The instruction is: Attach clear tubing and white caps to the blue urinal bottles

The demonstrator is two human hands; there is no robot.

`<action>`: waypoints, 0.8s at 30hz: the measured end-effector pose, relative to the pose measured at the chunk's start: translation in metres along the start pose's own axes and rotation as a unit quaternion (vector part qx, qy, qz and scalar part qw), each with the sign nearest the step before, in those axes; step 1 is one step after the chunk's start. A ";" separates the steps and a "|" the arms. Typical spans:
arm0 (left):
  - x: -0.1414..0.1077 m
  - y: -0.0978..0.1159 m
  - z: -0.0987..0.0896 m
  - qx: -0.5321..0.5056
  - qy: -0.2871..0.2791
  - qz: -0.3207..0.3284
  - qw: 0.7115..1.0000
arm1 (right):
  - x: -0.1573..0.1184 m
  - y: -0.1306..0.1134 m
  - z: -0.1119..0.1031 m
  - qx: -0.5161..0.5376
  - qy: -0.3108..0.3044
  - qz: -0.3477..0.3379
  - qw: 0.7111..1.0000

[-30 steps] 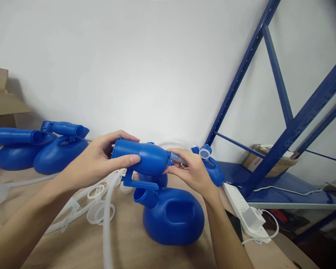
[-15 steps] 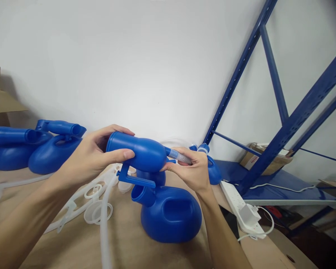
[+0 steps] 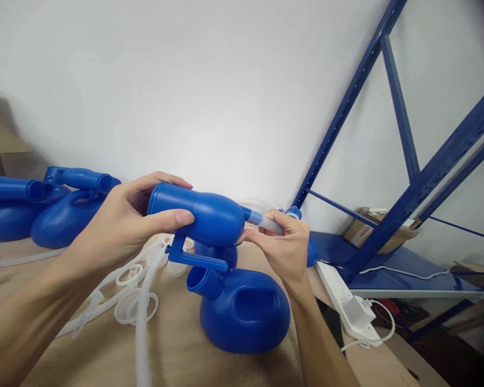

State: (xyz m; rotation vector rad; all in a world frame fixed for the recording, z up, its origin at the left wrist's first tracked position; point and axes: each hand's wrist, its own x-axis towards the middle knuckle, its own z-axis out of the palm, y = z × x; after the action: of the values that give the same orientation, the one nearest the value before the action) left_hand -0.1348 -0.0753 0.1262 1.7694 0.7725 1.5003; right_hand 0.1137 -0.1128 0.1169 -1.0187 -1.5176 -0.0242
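Observation:
My left hand (image 3: 133, 215) is wrapped round the wide end of a blue plastic funnel-shaped piece (image 3: 210, 215), thumb on its near side. The piece lies nearly level in the air, its narrow spout pointing right. My right hand (image 3: 284, 242) grips a clear ribbed tube (image 3: 271, 223) whose end meets the spout; the thumb touches the blue body. From the underside of the blue piece hangs a blue bracket arm (image 3: 197, 259). Just below, a blue jug (image 3: 246, 312) with an open neck and a moulded handle stands on the brown tabletop (image 3: 185, 355).
More blue jugs (image 3: 64, 215) stand at the left beside a cardboard box (image 3: 4, 137). White tubing (image 3: 143, 322) and clear caps (image 3: 129, 306) lie on the table. A power strip (image 3: 342, 301) runs along the right edge, near a blue metal shelf (image 3: 403, 269).
The blue piece has shifted slightly left at its wide end, while my right hand and the tube have moved a little right. The view has also shifted slightly.

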 end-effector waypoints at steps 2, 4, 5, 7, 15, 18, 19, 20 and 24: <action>0.000 0.001 0.002 -0.005 0.001 0.000 1.000 | 0.000 0.001 -0.001 -0.010 0.007 -0.014 1.000; 0.002 0.002 0.004 -0.004 0.006 0.015 1.000 | 0.001 0.003 -0.003 -0.016 0.012 -0.028 0.999; 0.003 0.004 0.006 0.000 0.006 0.026 1.000 | 0.002 0.005 -0.005 -0.014 0.005 -0.034 0.999; 0.004 0.006 0.008 0.015 0.002 0.049 0.999 | 0.005 0.010 -0.010 -0.005 -0.036 -0.048 0.998; -0.005 0.008 0.007 0.110 -0.087 0.010 0.990 | 0.009 0.015 -0.030 -0.026 -0.220 -0.052 0.974; -0.007 0.005 0.005 0.105 -0.072 0.009 0.992 | 0.005 0.007 -0.026 0.020 -0.186 -0.049 0.981; -0.007 0.004 0.005 0.105 -0.059 0.016 0.993 | 0.003 0.004 -0.023 0.038 -0.168 -0.046 0.984; -0.005 0.003 0.005 0.108 -0.044 0.025 0.993 | 0.001 0.002 -0.020 0.051 -0.150 -0.044 0.986; -0.001 0.003 0.010 0.117 0.014 0.040 0.992 | -0.005 -0.002 -0.004 0.040 -0.060 -0.035 0.997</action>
State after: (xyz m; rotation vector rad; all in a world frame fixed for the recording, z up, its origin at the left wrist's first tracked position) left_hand -0.1250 -0.0790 0.1273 1.9741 0.9338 1.5419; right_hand 0.1153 -0.1192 0.1151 -0.9158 -1.6505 0.0491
